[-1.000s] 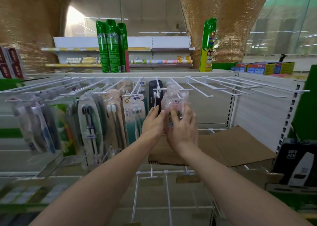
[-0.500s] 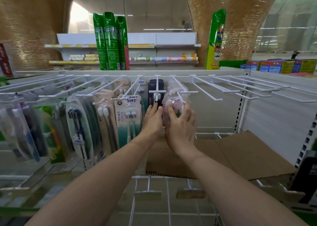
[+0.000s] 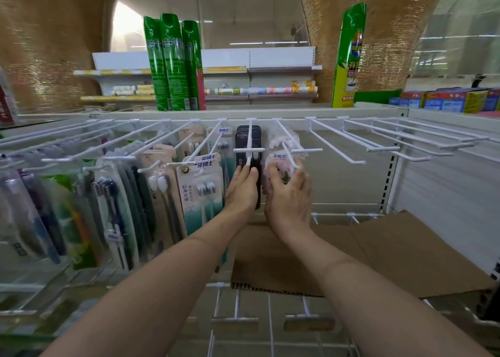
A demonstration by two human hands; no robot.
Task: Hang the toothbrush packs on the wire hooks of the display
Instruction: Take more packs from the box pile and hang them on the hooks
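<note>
A clear toothbrush pack with pink print hangs at the front of a white wire hook, with more clear packs behind it. My right hand curls its fingers round the lower part of that pack. Flat against the black toothbrush packs on the neighbouring hook rests my left hand, its fingers straight. Several other packs, such as the teal-and-white one, fill the hooks to the left.
Bare wire hooks stretch to the right of the packs. A flat cardboard sheet lies on the shelf below. Tall green spray cans stand on the top shelf, and lower wire hooks stick out near me.
The view has drawn closer to the display. Both hands stay on the same packs, the clear pack sitting a little further back on its hook.
</note>
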